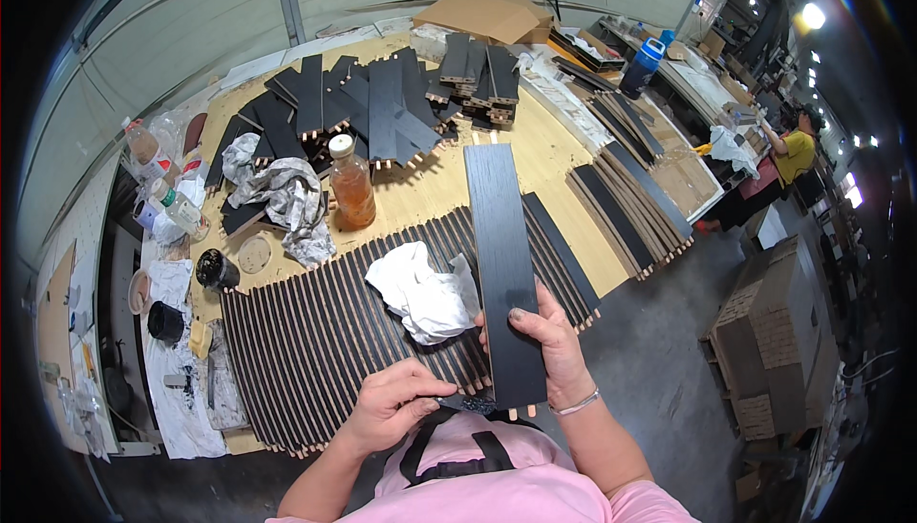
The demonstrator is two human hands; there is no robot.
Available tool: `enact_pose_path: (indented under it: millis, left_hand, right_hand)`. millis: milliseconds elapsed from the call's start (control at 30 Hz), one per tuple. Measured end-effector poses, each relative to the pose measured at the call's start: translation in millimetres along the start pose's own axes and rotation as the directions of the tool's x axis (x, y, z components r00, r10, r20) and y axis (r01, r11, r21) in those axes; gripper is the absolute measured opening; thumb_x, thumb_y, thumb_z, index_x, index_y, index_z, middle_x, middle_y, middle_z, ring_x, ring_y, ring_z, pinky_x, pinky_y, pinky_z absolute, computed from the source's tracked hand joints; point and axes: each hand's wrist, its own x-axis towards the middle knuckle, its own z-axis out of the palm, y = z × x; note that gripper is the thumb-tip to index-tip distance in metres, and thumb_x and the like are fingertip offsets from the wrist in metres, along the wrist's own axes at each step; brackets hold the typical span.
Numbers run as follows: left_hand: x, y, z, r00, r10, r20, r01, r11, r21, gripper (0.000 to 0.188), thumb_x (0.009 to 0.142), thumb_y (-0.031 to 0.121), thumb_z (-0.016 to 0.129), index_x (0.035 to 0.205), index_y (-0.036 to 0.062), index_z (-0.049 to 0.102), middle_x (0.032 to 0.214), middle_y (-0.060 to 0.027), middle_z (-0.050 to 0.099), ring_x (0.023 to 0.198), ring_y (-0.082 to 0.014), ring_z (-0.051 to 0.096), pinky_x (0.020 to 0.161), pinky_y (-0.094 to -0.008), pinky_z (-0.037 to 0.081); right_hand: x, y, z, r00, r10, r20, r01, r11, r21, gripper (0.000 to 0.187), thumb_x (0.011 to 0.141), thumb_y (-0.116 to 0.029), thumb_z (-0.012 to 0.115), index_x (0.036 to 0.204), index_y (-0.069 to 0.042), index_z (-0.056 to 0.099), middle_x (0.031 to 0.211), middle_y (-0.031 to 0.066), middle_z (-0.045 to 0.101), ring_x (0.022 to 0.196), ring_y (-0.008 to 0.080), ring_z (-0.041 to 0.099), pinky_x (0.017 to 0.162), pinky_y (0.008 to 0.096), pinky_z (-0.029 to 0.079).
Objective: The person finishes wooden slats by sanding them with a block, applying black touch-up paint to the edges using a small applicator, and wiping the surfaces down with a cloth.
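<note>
One black board [503, 256] | right hand [554, 343]: grip clasped on it | left hand [394, 405]: curled, grip contents unclear

Passable across the strip of counter [420, 196] between the bottle of amber liquid [351, 187] and the held black board [501, 265], then again between that board and the slat stack [632, 208] at right. Blocked farther back by heaped black boards [382, 107], leftward by the stained rag [294, 203], nearer by the crumpled white cloth [420, 294].

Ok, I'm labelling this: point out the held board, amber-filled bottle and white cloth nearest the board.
Held board [501, 260], head view: middle of its black face.
Amber-filled bottle [353, 191], head view: its body.
White cloth [418, 294], head view: its crumpled middle.
</note>
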Motion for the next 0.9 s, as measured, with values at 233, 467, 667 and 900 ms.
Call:
enact_pose_path:
  millis: [233,467,667,900]
  left_hand:
    - [-0.7,1.8,1.3,1.000,-0.021,0.004,0.021,0.999,-0.026,0.023,0.100,0.007,0.079,0.119,-0.0034,0.086,0.097,-0.0111,0.078,0.086,-0.0204,0.071,0.077,-0.0327,0.054]
    - [-4.7,1.8,5.3,0.993,-0.109,-0.049,0.098,0.977,-0.188,0.020,0.107,0.007,0.074,0.122,-0.0042,0.084,0.093,-0.0083,0.073,0.087,-0.0138,0.071,0.077,-0.0275,0.055]
    - [-14.7,-6.5,21.5,0.978,-0.188,-0.087,0.126,0.874,-0.470,0.024,0.114,0.011,0.069,0.122,-0.0078,0.081,0.099,-0.0087,0.072,0.086,-0.0123,0.069,0.078,-0.0258,0.056]
    - [-20.0,-9.7,29.2,0.972,-0.209,-0.108,0.125,0.848,-0.516,0.024,0.114,0.011,0.069,0.123,-0.0079,0.081,0.102,-0.0098,0.072,0.088,-0.0131,0.069,0.078,-0.0266,0.056]
  right_hand:
    - [0.7,2.2,-5.1,1.000,-0.008,0.020,0.008,1.000,-0.006,0.059,0.104,-0.003,0.070,0.160,-0.006,0.053,0.117,0.0216,0.080,0.093,0.0236,0.081,0.083,0.0352,0.069]
    - [-2.1,3.0,-5.7,0.999,-0.023,0.035,0.022,1.000,0.018,0.049,0.112,-0.015,0.061,0.160,-0.006,0.052,0.119,0.0217,0.078,0.097,0.0252,0.081,0.086,0.0376,0.070]
    - [-0.9,9.8,-15.1,0.999,0.016,0.038,-0.022,0.986,0.166,0.046,0.122,-0.036,0.046,0.153,-0.003,0.056,0.121,0.0198,0.075,0.104,0.0294,0.079,0.095,0.0447,0.069]
    - [-2.3,16.3,-31.4,0.995,0.035,0.098,-0.070,0.926,0.371,0.056,0.120,-0.046,0.050,0.146,0.002,0.061,0.124,0.0225,0.068,0.108,0.0327,0.071,0.091,0.0461,0.069]
